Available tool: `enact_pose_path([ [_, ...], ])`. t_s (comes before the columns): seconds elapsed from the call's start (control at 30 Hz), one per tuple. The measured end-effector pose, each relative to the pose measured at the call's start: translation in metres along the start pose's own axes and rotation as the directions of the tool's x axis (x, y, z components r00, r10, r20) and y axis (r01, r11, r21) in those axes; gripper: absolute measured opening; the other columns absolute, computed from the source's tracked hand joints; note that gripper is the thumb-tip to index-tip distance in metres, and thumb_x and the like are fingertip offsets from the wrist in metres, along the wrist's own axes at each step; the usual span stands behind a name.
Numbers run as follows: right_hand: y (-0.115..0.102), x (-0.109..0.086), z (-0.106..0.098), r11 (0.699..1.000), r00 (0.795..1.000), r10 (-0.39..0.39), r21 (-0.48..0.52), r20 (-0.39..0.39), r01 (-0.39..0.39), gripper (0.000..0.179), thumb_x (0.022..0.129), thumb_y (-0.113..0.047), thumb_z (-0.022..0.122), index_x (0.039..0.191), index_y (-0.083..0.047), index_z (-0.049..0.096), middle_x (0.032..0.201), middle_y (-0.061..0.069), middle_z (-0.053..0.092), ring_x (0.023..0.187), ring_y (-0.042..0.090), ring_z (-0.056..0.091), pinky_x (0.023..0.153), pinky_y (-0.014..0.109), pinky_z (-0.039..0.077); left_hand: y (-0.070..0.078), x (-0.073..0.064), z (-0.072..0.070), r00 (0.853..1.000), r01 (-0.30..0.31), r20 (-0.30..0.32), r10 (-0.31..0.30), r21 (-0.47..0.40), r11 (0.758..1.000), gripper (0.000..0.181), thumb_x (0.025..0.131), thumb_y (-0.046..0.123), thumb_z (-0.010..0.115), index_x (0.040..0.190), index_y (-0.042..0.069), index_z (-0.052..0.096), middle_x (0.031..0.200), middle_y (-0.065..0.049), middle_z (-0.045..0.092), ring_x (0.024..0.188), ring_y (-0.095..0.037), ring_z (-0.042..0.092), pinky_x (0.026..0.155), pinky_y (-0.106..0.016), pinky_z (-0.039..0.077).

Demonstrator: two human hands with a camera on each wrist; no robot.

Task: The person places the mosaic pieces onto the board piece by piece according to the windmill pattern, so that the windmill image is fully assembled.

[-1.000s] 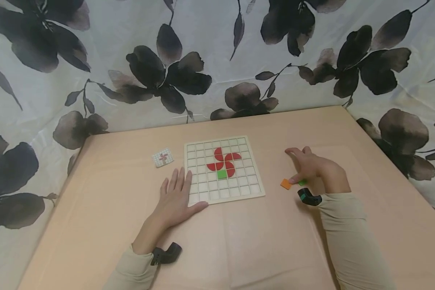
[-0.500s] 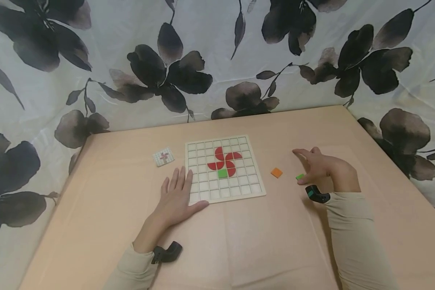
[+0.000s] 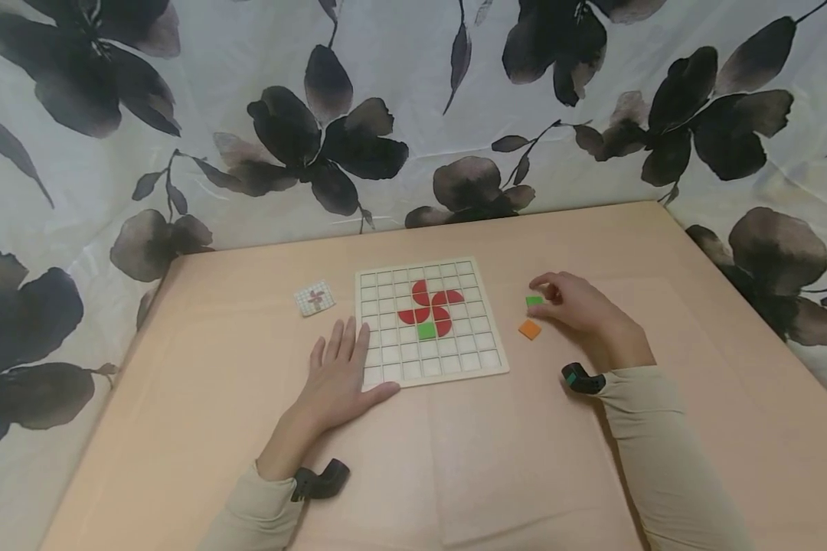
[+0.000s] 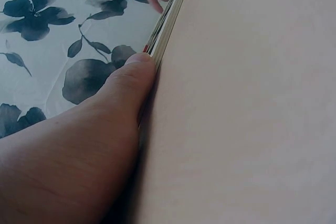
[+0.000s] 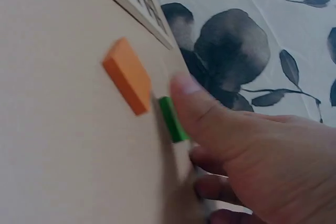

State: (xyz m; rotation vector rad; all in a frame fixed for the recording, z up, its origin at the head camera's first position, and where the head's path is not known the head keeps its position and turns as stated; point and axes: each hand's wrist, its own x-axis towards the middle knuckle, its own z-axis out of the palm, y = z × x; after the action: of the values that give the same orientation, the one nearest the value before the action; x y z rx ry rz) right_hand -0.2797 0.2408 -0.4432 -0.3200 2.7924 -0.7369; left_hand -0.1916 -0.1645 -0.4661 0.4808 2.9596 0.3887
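A white gridded board lies on the table, with several red quarter-round pieces set like a pinwheel and a green square tile below them. My left hand rests flat at the board's lower left corner, fingers spread; its thumb lies along the board's edge in the left wrist view. To the right of the board, my right hand pinches another green square tile between thumb and index finger. Just in front of these fingertips lies an orange square tile, also near the thumb in the right wrist view.
A small pattern card with a red figure on a grid lies left of the board. The pale table meets a floral cloth at the back. Each wrist wears a black camera mount.
The right hand first moved right off the orange tile, which shifted left, then took up the green tile and came back left with it. The left hand stays in place.
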Motion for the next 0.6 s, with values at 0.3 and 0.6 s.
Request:
enact_pose_path([
  [0.3, 0.0078, -0.0033, -0.0025, 1.000, 0.999, -0.026, 0.009, -0.021, 0.026, 0.033, 0.087, -0.015, 0.068, 0.116, 0.000, 0.061, 0.105, 0.017, 0.058, 0.096, 0.029, 0.053, 0.087, 0.044, 0.044, -0.0005, 0.0006, 0.0014, 1.000, -0.013, -0.006, 0.013, 0.015, 1.000, 0.107, 0.079, 0.078, 0.046, 0.153, 0.008, 0.013, 0.161, -0.015, 0.003, 0.148, -0.034, -0.001, 0.114, -0.059, 0.005],
  [0.6, 0.0019, -0.0032, -0.0059, 0.999, 1.000, -0.021, 0.025, 0.020, 0.021, 0.039, 0.083, -0.022, 0.074, 0.117, -0.008, 0.062, 0.104, 0.013, 0.054, 0.093, 0.027, 0.049, 0.081, 0.038, 0.043, -0.0006, 0.0003, 0.0012, 1.000, -0.004, -0.003, 0.004, 0.016, 1.000, 0.108, 0.078, 0.078, 0.046, 0.153, 0.008, 0.012, 0.161, -0.015, 0.002, 0.148, -0.034, -0.001, 0.114, -0.058, 0.004],
])
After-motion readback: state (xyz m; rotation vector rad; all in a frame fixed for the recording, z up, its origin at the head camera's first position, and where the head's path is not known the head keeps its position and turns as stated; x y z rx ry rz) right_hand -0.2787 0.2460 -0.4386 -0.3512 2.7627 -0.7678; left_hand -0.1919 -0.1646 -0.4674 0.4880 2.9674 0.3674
